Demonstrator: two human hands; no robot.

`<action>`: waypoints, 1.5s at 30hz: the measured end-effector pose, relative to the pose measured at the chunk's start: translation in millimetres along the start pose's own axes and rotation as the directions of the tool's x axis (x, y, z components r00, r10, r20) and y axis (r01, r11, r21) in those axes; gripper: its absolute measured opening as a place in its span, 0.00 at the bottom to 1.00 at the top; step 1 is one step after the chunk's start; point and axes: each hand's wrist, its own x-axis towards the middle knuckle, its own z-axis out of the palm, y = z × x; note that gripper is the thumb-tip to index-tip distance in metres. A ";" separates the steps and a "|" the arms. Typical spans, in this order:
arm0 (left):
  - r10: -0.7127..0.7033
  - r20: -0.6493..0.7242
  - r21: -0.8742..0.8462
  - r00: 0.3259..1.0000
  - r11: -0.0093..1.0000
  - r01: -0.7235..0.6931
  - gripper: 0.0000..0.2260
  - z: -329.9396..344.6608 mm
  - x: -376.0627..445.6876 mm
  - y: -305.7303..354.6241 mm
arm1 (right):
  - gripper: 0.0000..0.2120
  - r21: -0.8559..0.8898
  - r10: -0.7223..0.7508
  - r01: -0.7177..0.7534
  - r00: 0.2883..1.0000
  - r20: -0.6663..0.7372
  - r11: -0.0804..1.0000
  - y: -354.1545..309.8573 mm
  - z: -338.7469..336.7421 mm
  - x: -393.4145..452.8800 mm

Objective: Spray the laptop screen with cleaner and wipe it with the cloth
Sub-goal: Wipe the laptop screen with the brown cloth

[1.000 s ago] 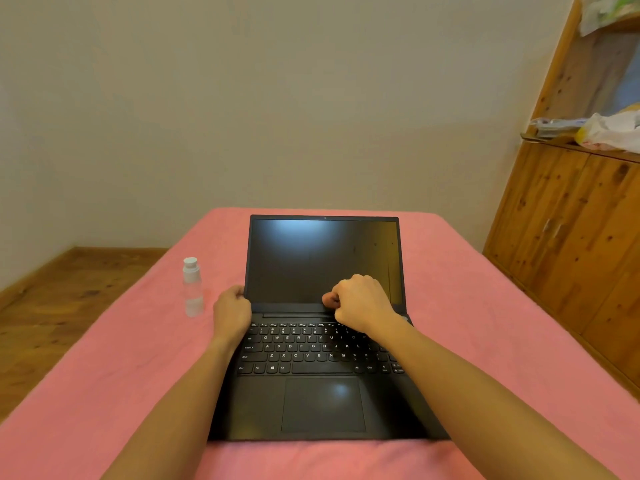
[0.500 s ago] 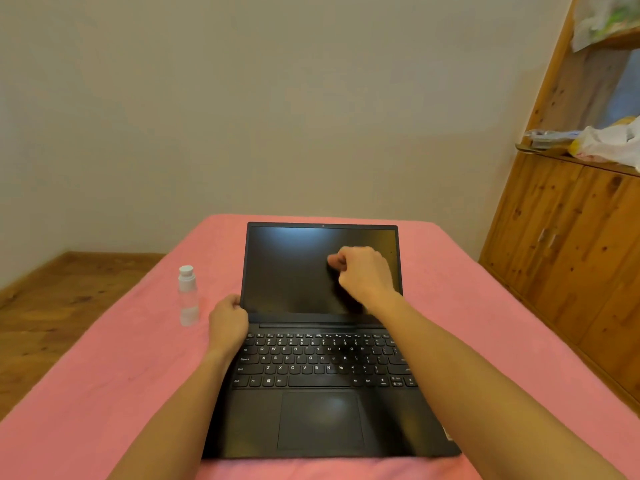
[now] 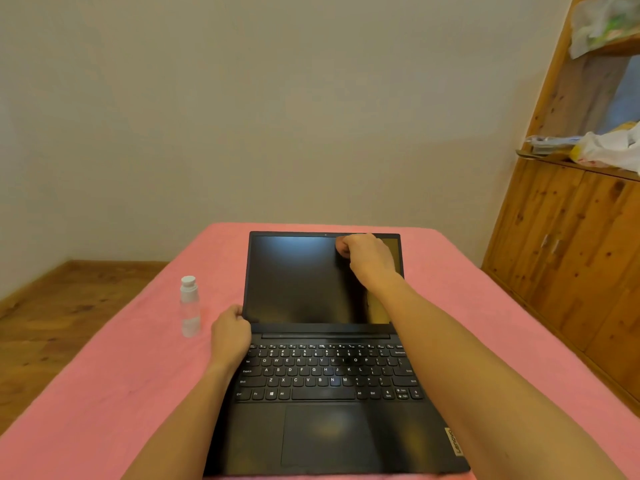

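A black laptop stands open on the pink-covered table [image 3: 104,393], and its dark screen [image 3: 294,278] faces me. My right hand [image 3: 367,254] is curled into a fist and presses against the upper right part of the screen, just under the top bezel. A dark cloth [image 3: 343,260] seems to be bunched under its fingers, but it hardly stands out from the black screen. My left hand [image 3: 230,332] grips the lower left corner of the screen by the hinge. Left of the laptop, a small clear spray bottle [image 3: 189,306] with a white cap stands upright, and neither hand touches it.
A wooden cabinet [image 3: 571,254] stands to the right of the table, with plastic bags [image 3: 606,150] on its ledge. A plain wall lies behind the table. Wooden floor [image 3: 52,323] shows at the left.
My right hand has moved up the screen from its bottom edge to its top right. My left hand has kept its hold on the screen's lower left corner.
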 end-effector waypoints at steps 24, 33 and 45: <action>0.003 0.004 0.039 1.000 0.999 -0.003 0.12 -0.3 1.5 -0.3 | 0.13 -0.085 -0.033 0.047 0.986 0.166 0.995 12.9 31.1 -68.3; 0.001 0.000 0.037 1.000 0.999 -0.001 0.13 -0.5 0.4 0.0 | 0.13 -0.072 -0.071 0.092 0.963 0.262 0.993 6.0 30.0 -86.2; 0.021 -0.009 0.037 1.000 0.999 -0.021 0.12 0.4 1.5 -3.1 | 0.11 0.008 0.015 -0.019 0.945 0.326 1.000 7.1 34.1 -77.1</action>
